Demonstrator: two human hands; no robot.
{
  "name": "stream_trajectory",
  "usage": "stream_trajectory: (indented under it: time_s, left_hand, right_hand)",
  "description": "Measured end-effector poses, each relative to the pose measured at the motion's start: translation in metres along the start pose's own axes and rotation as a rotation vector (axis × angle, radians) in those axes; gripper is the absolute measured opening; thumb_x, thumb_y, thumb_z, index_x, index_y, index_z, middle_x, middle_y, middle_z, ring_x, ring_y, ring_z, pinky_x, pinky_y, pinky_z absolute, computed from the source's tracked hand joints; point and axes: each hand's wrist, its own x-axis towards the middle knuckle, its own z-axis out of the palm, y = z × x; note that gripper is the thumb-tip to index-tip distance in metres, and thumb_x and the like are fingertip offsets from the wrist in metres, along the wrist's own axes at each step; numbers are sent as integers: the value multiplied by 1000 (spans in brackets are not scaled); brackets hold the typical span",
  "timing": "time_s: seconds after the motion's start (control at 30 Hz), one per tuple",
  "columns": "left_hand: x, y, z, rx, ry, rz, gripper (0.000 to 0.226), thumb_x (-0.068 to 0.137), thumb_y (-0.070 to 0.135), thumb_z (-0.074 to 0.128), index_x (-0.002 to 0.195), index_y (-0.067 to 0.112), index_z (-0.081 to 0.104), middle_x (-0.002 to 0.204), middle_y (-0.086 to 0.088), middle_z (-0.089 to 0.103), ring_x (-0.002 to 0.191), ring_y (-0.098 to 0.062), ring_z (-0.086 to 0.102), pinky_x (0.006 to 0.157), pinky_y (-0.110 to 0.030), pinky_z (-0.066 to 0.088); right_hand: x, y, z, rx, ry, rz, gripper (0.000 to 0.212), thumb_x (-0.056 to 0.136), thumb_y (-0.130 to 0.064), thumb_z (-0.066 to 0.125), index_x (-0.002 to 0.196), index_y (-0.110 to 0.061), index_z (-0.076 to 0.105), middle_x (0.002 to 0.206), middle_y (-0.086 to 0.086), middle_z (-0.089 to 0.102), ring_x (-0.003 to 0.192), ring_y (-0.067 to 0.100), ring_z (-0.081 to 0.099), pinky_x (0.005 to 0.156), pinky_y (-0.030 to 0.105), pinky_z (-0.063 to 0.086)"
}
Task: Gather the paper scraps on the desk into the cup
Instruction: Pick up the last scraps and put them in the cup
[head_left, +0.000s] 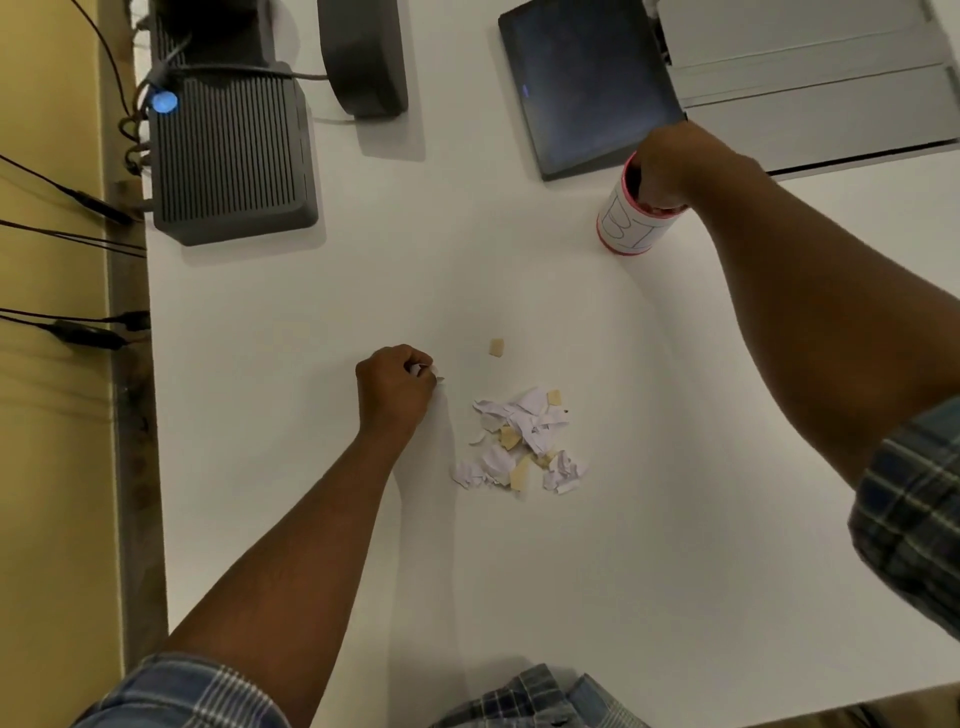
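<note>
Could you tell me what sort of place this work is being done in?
Probably an office desk: a white desk carries a dark ribbed box with cables, a tablet and a printer-like machine.

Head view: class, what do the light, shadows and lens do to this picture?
Head view: soft overhead light, faint shadows beside the left hand and the cup; the wide lens bends the desk edges; slightly soft, so single paper scraps blur together.

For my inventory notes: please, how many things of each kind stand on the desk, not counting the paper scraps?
Cup: 1
Ribbed dark box: 1
Dark rounded device: 1
Dark screen: 1
Light grey machine: 1
Total: 5
</note>
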Motion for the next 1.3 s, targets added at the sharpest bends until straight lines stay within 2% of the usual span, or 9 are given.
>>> stream_trajectory:
  time_s: [0.17, 0.27, 0.43, 0.6, 0.73, 0.83, 1.03, 1.2, 1.3]
  left_hand:
    - [1, 9, -4, 21, -18, -1, 13, 76, 0, 66, 85, 5, 74, 87, -10, 74, 75, -11, 62, 74, -17, 45]
    - [5, 35, -4, -47, -40, 1, 13, 76, 3, 68, 85, 10, 74, 84, -5, 74, 73, -9, 65, 70, -11, 47]
    - [21, 116, 12, -281, -165, 125, 11, 77, 2, 68, 80, 11, 73, 78, -4, 73, 71, -14, 72, 73, -29, 59]
    - [54, 198, 36, -278, -156, 305, 16, 75, 1, 58, 76, 8, 72, 73, -6, 71, 67, -13, 71, 68, -27, 60]
    - [77, 244, 60, -16, -94, 513, 14, 74, 4, 61, 81, 7, 73, 80, -1, 70, 67, -6, 61, 60, -2, 43]
    - [90, 263, 80, 216, -107, 633, 15, 81, 6, 60, 92, 7, 71, 97, -8, 68, 89, -18, 63, 71, -21, 49]
    - [97, 287, 107, 697, -264, 725, 34, 86, 19, 65, 113, -2, 61, 113, -20, 62, 105, -33, 60, 87, -35, 49]
    - [100, 290, 118, 886, -375, 784, 32, 92, 21, 56, 112, -5, 57, 114, -22, 61, 109, -34, 56, 89, -34, 44]
    - [104, 292, 115, 895, -411, 810, 29, 90, 19, 57, 109, -3, 58, 108, -20, 63, 101, -34, 59, 77, -35, 46]
  right_hand:
    - [-20, 14, -13, -42, 228, -97, 34, 80, -10, 70, 112, -2, 62, 100, 21, 60, 97, 38, 57, 83, 45, 50]
    - [-43, 28, -15, 215, 394, -71, 24, 85, -15, 64, 106, -3, 67, 103, 19, 67, 94, 33, 63, 83, 40, 53]
    - [-115, 35, 22, 630, 667, -4, 25, 89, -22, 52, 99, -12, 72, 92, 12, 74, 80, 27, 66, 77, 32, 49]
    - [-181, 27, 98, 856, 597, 26, 16, 85, -15, 61, 95, -15, 74, 84, 4, 75, 71, 17, 68, 71, 26, 52]
    - [-210, 21, 140, 963, 516, 28, 15, 84, -12, 64, 96, -16, 74, 88, -1, 75, 71, 6, 65, 70, 16, 49]
    - [-224, 13, 158, 983, 484, -7, 15, 85, -11, 65, 97, -15, 74, 90, -1, 75, 70, 5, 64, 71, 21, 54]
    - [-238, 5, 179, 923, 387, -61, 19, 90, -15, 59, 104, -14, 71, 97, 2, 73, 83, 17, 66, 77, 36, 55]
    - [-244, 4, 191, 871, 347, -96, 20, 90, -16, 58, 106, -16, 70, 100, 0, 73, 87, 17, 65, 76, 33, 55]
    - [-245, 5, 194, 858, 334, -104, 19, 90, -16, 59, 106, -17, 69, 99, 0, 73, 84, 16, 65, 73, 30, 55]
